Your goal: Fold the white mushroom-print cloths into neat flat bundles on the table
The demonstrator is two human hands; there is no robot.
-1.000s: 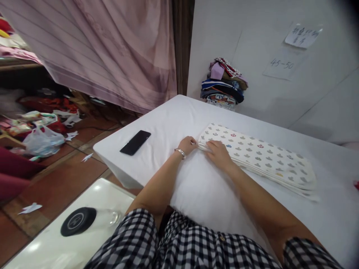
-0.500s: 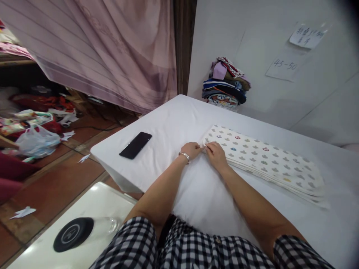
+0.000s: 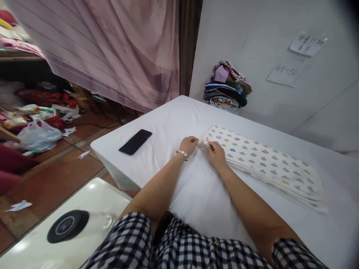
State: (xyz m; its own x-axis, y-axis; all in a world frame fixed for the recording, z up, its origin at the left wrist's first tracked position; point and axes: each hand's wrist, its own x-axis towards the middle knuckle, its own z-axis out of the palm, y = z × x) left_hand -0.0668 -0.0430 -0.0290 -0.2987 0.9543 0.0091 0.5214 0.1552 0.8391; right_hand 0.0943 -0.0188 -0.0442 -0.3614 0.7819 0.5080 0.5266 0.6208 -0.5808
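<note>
A long, folded stack of white fabric (image 3: 260, 158) printed with grey shapes and a few coloured motifs lies on the white-covered table (image 3: 174, 116). At its near left end, my right hand (image 3: 216, 152) pinches the gathered edge of the cloth between thumb and fingers. My left hand (image 3: 189, 145), with a bracelet at the wrist, is closed at the same edge, thumb and fingertips together on the cloth's tip. What lies right between the fingertips is small and partly hidden.
A black phone (image 3: 135, 142) lies on the table to the left. Folded clothes (image 3: 226, 86) are piled against the wall at the back. A white stool (image 3: 98, 194) with a black-lidded jar (image 3: 68, 226) stands at lower left. A pink curtain (image 3: 126, 48) hangs behind.
My hands have drawn slightly apart, the left one moving a little left and up. More of the gathered cloth edge shows between them. The view has shifted slightly.
</note>
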